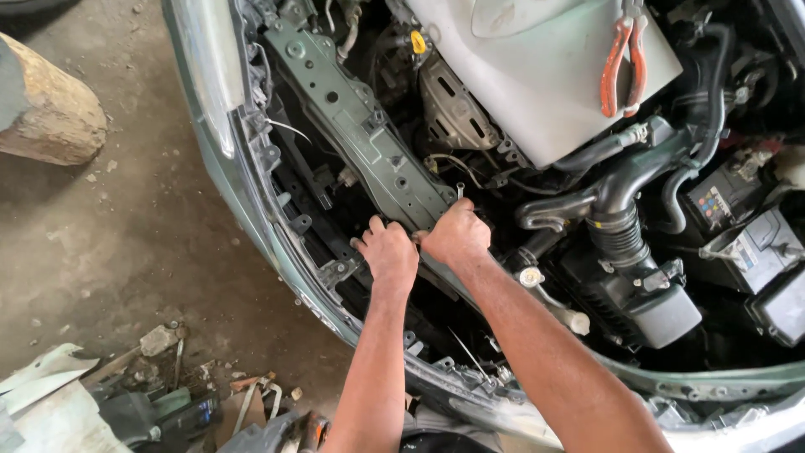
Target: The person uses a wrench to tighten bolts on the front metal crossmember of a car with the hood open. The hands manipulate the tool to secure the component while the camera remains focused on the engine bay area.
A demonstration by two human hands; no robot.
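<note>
Both hands meet at the centre of the view, deep in the open front of a car. The left hand (390, 252) curls its fingers down over the lower end of the grey metal support bracket (360, 126), which runs from 11 o'clock towards the middle. The right hand (457, 236) is closed into a fist just beside it, touching it at the thumb side; what it clasps is hidden under the knuckles, so I cannot tell what it grips. A small upright bolt (460, 190) pokes up just above that fist.

The engine cover (537, 75), pale grey, is cut off by the top edge at 12 o'clock, and orange-handled pliers (622, 63) lie on it at 1 o'clock, their jaws out of frame. At 3 o'clock a black battery (729, 197) carries a small multicoloured square label, too small to read. A ribbed black intake hose (616, 226) sits between battery and hands. At 9 o'clock a rough log (46, 113) is partly cut off; scrap (159, 394) at 7 o'clock is hard to make out.
</note>
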